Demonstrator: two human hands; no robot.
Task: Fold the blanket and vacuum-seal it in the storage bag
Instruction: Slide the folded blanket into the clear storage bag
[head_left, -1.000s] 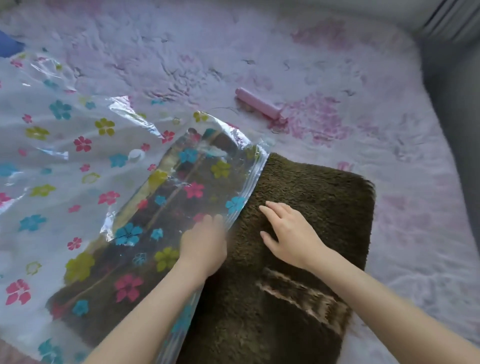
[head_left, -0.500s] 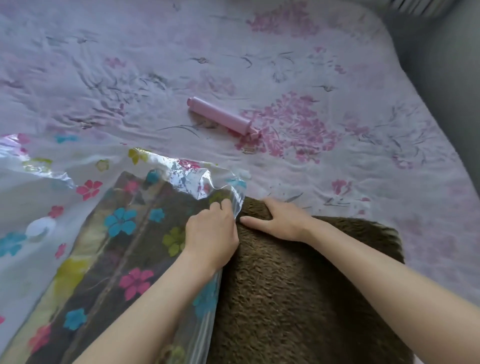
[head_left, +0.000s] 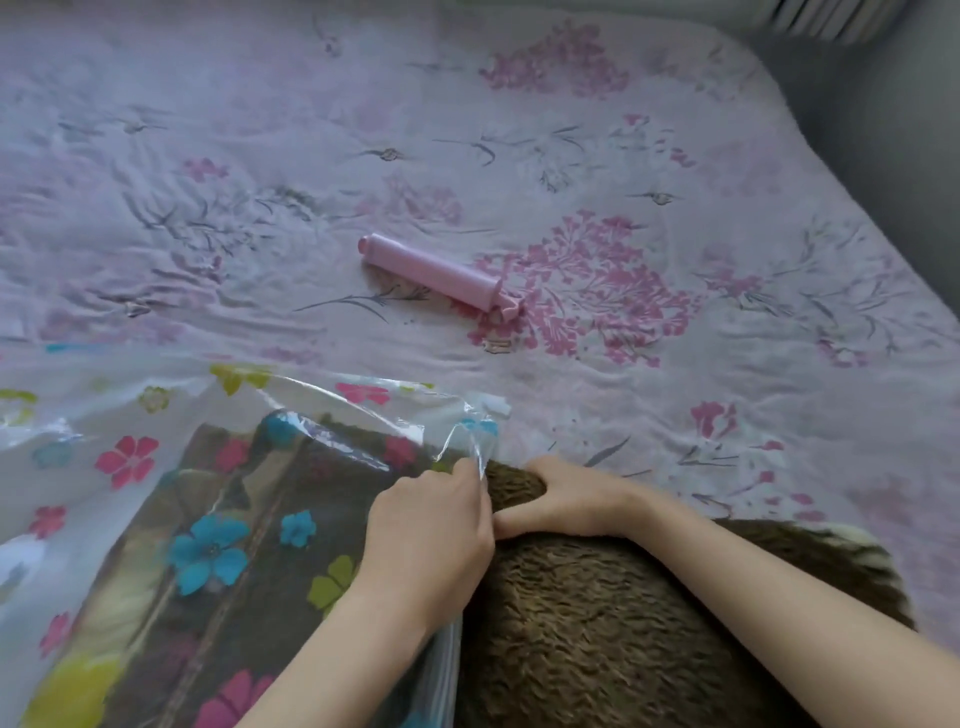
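**The blanket is only part way in the bag**

The left hand (head_left: 431, 525) pinches the edge of the bag (head_left: 130, 467) at its open mouth, fingers curled on the thin plastic. The right hand (head_left: 566, 501) grips the far corner of the blanket (head_left: 623, 623), fingers curled into the fuzzy cloth just beside the mouth. The two hands touch.

The blanket lies on the bed (head_left: 727, 364). Its left part is inside the bag and shows through the plastic. Its right part sticks out, and that looks like about half of it.

What could go wrong:
- The plastic is thin and slippery. It could slide out of the pinch if the left hand pulls hard.
- The corner is thick and bunched. It could catch on the mouth and push the bag along instead of going in.
- A hard tug could stretch or tear the plastic near the mouth.
- The fold could come loose as the blanket is shoved. Then it would be too fat to fit.
- Fuzz caught in the seal could let air back in later.

How things look and feel:
- The blanket is dark brown, thick and shaggy, with paler stripes. It will squash and drag.
- The bag is clear, shiny and crinkly, with bright flowers printed on it.
- The pump (head_left: 436, 273) is a smooth pink tube. It lies on the bed, well apart from the hands.
- The bed cover is soft, pale pink, wrinkled and flowery.
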